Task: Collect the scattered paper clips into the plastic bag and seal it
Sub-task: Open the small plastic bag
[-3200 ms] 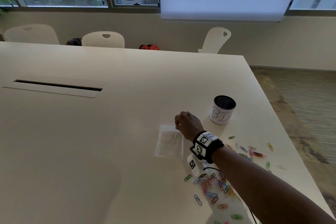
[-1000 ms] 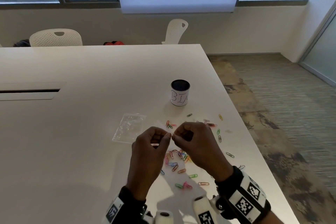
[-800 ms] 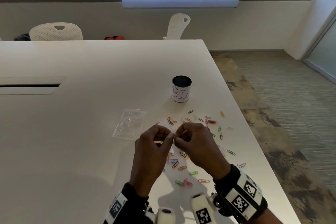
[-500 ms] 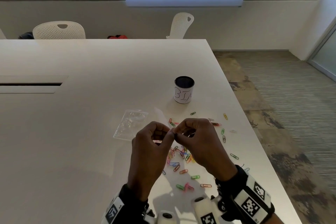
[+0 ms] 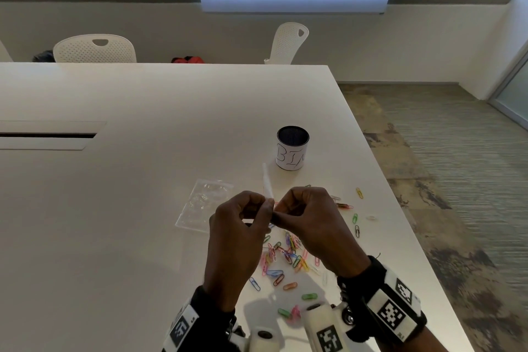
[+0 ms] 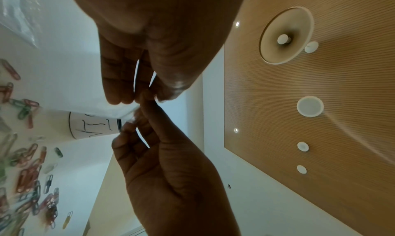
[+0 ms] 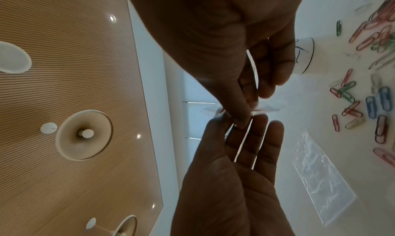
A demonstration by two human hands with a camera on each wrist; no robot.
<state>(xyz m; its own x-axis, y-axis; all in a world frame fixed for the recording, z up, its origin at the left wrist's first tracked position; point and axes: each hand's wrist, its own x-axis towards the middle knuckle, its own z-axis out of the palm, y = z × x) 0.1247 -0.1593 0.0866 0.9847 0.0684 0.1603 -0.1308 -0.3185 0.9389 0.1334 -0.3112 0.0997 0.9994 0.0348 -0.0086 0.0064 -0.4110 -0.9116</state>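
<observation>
Both hands are raised above the table and meet at a small clear plastic bag (image 5: 268,186), which stands edge-on and points away from me. My left hand (image 5: 264,207) pinches its near edge from the left, and my right hand (image 5: 279,210) pinches it from the right. In the right wrist view the bag (image 7: 266,108) shows as a thin clear film between the fingertips. Coloured paper clips (image 5: 287,254) lie scattered on the white table (image 5: 128,208) under and to the right of my hands. Whether the bag's mouth is open cannot be told.
A flat pile of spare clear bags (image 5: 204,204) lies left of my hands. A dark-rimmed white cup marked "BIN" (image 5: 292,148) stands beyond them. The table's right edge (image 5: 400,208) runs close to the outer clips. White chairs (image 5: 94,48) stand at the far side.
My right hand left the bag pile with one bag, and both hands now pinch it in the air. Over the last second the bag has tipped up edge-on; the hands barely moved.
</observation>
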